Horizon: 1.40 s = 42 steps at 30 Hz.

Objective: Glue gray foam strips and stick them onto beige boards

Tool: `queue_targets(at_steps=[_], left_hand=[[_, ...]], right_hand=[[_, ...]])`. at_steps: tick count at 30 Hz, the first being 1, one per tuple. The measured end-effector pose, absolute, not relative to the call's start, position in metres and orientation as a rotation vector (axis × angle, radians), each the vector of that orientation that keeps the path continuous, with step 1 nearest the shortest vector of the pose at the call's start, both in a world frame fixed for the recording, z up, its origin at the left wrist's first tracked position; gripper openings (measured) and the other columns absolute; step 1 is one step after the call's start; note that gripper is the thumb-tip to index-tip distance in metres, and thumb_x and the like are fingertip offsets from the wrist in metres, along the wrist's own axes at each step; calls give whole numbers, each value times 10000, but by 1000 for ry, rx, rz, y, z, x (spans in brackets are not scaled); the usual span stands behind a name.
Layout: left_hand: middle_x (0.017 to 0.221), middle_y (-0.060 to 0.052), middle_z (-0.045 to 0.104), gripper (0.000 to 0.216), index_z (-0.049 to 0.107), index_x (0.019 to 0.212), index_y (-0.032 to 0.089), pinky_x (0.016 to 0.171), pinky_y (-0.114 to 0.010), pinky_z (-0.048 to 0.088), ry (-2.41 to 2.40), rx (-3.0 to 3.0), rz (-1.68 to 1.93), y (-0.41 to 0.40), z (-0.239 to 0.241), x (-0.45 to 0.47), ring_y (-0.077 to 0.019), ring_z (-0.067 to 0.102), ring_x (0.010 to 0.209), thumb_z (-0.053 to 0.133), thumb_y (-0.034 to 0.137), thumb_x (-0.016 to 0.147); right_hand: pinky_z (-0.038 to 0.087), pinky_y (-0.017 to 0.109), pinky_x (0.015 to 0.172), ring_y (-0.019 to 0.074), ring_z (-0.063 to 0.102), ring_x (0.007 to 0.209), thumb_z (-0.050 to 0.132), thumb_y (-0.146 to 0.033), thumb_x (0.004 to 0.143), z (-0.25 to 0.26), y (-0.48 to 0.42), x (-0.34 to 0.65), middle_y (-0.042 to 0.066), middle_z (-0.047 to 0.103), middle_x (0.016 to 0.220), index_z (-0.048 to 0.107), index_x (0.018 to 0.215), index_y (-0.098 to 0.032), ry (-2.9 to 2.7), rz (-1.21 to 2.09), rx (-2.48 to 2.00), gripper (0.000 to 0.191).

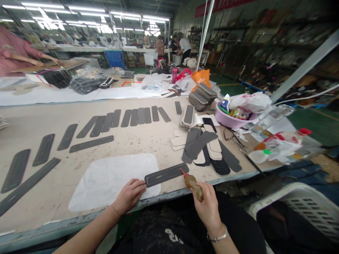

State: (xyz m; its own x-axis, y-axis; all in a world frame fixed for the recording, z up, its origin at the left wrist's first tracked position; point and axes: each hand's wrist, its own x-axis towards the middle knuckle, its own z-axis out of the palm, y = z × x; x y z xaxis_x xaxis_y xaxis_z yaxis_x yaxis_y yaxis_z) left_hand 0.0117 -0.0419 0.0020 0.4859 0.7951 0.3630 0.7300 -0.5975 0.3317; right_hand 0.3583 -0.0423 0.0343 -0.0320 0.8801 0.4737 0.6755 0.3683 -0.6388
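Observation:
A dark grey strip with rounded ends [167, 175] lies near the table's front edge, partly over a white sheet [111, 176]. My left hand [130, 195] has its fingers closed at the strip's left end. In my right hand [208, 204] is a squeeze glue bottle [194, 186], brownish with a red nozzle. Its tip points at the strip's right end, and a line of wet-looking glue runs along the strip. Right of this lies a loose pile of grey, black and beige pieces [201, 144].
Several grey strips [106, 121] lie spread across the left and back of the table. Stacked pieces [202, 97], a phone [209, 124] and a purple basin [233, 121] stand at right. A white plastic basket [299, 197] is beside me. A co-worker's hands [47, 61] are far left.

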Motion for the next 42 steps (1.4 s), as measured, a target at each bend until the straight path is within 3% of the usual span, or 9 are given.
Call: queue_targets(at_steps=[4, 12, 21, 32, 42], left_hand=[[1065, -77, 634, 209, 635, 1051, 190, 879, -337, 479, 1342, 2595, 751, -42, 3, 12, -170, 554, 943, 493, 181, 899], [979, -65, 644, 189, 645, 990, 187, 848, -307, 477, 1329, 2556, 656, -37, 15, 16, -158, 558, 898, 473, 202, 913], [838, -41, 607, 274, 661, 911, 197, 764, -267, 480, 1405, 2422, 281, -23, 27, 24, -158, 576, 810, 395, 262, 928], [865, -42, 583, 362, 652, 883, 189, 810, -273, 444, 1422, 2358, 137, -24, 27, 28, -162, 541, 848, 306, 275, 946], [833, -45, 565, 313, 604, 838, 170, 783, -271, 454, 1384, 2562, 205, -23, 19, 28, -160, 531, 802, 316, 234, 943]], right_hand=[[468, 441, 795, 243, 512, 867, 545, -250, 888, 37, -41, 360, 75, 522, 921, 513, 1028, -214, -1728, 280, -1410, 148], [475, 375, 783, 215, 524, 884, 529, -209, 890, 40, -56, 340, 55, 524, 952, 501, 1056, -233, -1788, 600, -1238, 170], [468, 396, 783, 227, 527, 865, 568, -318, 874, 39, -22, 386, 62, 536, 937, 517, 1039, -215, -1674, 261, -1414, 202], [476, 409, 793, 236, 534, 878, 554, -359, 879, 31, -25, 387, 69, 539, 945, 519, 1063, -216, -1677, 243, -1482, 236], [478, 374, 750, 217, 537, 823, 544, -317, 890, 36, -52, 381, 55, 539, 889, 524, 1007, -220, -1654, 319, -1441, 153]])
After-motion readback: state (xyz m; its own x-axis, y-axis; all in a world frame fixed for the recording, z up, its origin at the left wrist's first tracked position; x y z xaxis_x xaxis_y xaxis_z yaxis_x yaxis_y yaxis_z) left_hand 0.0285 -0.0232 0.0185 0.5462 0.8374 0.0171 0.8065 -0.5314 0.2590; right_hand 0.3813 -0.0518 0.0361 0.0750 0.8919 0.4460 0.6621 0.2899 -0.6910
